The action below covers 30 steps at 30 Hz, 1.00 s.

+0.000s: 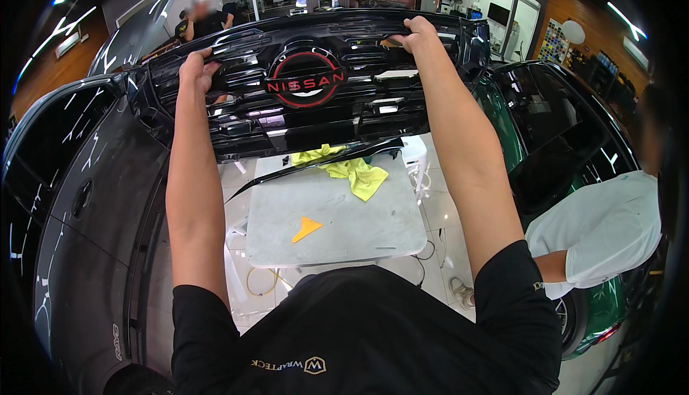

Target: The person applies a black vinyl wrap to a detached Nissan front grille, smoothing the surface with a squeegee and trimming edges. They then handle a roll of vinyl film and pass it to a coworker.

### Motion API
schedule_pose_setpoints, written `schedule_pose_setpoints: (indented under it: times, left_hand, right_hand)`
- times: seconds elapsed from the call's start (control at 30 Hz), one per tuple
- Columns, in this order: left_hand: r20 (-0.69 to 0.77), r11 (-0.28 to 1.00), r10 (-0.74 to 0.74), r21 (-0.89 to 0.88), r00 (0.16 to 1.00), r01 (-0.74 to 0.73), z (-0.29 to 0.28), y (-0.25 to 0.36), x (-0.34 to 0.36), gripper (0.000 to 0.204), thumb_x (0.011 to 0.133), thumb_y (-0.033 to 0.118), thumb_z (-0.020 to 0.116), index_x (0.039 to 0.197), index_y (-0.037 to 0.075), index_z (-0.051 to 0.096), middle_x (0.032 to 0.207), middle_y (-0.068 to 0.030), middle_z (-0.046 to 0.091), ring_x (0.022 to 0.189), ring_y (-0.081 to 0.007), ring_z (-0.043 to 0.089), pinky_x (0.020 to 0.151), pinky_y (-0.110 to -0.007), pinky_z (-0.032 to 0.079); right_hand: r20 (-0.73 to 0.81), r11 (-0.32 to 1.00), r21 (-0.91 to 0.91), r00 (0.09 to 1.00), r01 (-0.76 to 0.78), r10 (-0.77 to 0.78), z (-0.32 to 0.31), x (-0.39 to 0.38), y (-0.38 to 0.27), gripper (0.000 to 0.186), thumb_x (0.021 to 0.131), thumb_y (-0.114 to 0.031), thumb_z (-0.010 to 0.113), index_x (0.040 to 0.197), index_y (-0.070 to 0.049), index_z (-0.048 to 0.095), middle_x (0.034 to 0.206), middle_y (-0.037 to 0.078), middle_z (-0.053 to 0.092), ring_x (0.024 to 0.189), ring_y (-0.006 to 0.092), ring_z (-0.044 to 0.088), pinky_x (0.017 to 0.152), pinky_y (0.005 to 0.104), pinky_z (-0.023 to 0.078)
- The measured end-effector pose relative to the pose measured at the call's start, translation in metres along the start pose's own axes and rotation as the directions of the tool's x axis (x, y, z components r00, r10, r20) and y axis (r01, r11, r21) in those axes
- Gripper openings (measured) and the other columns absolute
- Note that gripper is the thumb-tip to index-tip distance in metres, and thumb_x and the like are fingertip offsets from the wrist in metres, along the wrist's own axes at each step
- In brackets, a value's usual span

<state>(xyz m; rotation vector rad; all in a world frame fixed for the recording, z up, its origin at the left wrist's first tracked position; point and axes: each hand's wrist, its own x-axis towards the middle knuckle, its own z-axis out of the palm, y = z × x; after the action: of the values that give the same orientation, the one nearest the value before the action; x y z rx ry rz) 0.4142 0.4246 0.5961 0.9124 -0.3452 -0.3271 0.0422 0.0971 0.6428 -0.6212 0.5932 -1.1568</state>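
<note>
Tiled floor (446, 207) | grey table (359, 226), yellow scraper (307, 229) | hands (198, 72) (420, 35) gripping grille (308, 124)

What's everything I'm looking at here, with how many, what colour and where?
front grille: 1, black, held up by both hands
round emblem: 1, red-outlined, grille's centre
table: 1, pale grey, below grille
cloth: count unclear, yellow-green, table's far end
squeegee: 1, orange-yellow, on table
grey car: 1, dark grey, left
green car: 1, green, right
co-worker: 1, white shirt, right
monitor: 1, black, back right
background clutter: too small to count
left hand: 1, bare, grille's left
right hand: 1, bare, grille's upper right
</note>
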Motion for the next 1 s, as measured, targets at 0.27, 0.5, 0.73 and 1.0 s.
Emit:
schedule_pose_setpoints:
  times: [0.27, 0.5, 0.73, 1.0]
  left_hand:
    - [-0.029, 0.998, 0.042, 0.043, 0.999, -0.040, 0.019, 0.004, -0.029, 0.030, 0.097, -0.005, 0.066, 0.124, -0.012, 0.056, 0.119, -0.0248, 0.066, 0.104, -0.0386, 0.072, 0.097, -0.051, 0.062]
    - [0.080, 0.999, 0.027, -0.044, 0.996, -0.024, 0.001, 0.000, -0.058, 0.037, 0.097, 0.001, 0.066, 0.128, -0.012, 0.052, 0.121, -0.0264, 0.065, 0.109, -0.0416, 0.070, 0.097, -0.054, 0.058]
    - [0.125, 0.996, 0.012, -0.087, 0.992, -0.001, -0.019, -0.021, -0.094, 0.046, 0.101, 0.014, 0.063, 0.140, -0.003, 0.047, 0.132, -0.0215, 0.057, 0.124, -0.0362, 0.060, 0.114, -0.047, 0.044]
    - [0.173, 0.993, -0.052, -0.095, 0.984, 0.069, -0.025, -0.019, -0.107, 0.042, 0.101, 0.011, 0.060, 0.135, -0.010, 0.047, 0.134, -0.0306, 0.059, 0.120, -0.0463, 0.064, 0.105, -0.058, 0.053]
  right_hand:
    - [0.005, 0.999, 0.010, 0.999, 0.045, -0.045, -0.021, 0.011, 0.001, 0.041, 0.101, 0.008, 0.055, 0.141, 0.011, 0.048, 0.145, 0.027, 0.053, 0.125, 0.0433, 0.063, 0.105, 0.0702, 0.056]
    - [0.113, 0.998, 0.066, 0.994, -0.003, -0.004, -0.056, 0.014, 0.006, 0.053, 0.102, 0.007, 0.054, 0.154, 0.005, 0.040, 0.160, 0.023, 0.043, 0.138, 0.0439, 0.054, 0.117, 0.0741, 0.041]
    - [0.158, 0.991, 0.122, 0.987, -0.052, 0.032, -0.094, -0.009, 0.024, 0.051, 0.103, 0.000, 0.053, 0.151, 0.009, 0.039, 0.157, 0.032, 0.040, 0.146, 0.0477, 0.045, 0.124, 0.0702, 0.031]
    - [0.124, 0.966, 0.226, 0.988, -0.123, 0.097, -0.103, -0.048, 0.015, 0.059, 0.098, -0.002, 0.054, 0.149, 0.011, 0.028, 0.163, 0.041, 0.023, 0.155, 0.0521, 0.028, 0.131, 0.0658, 0.018]
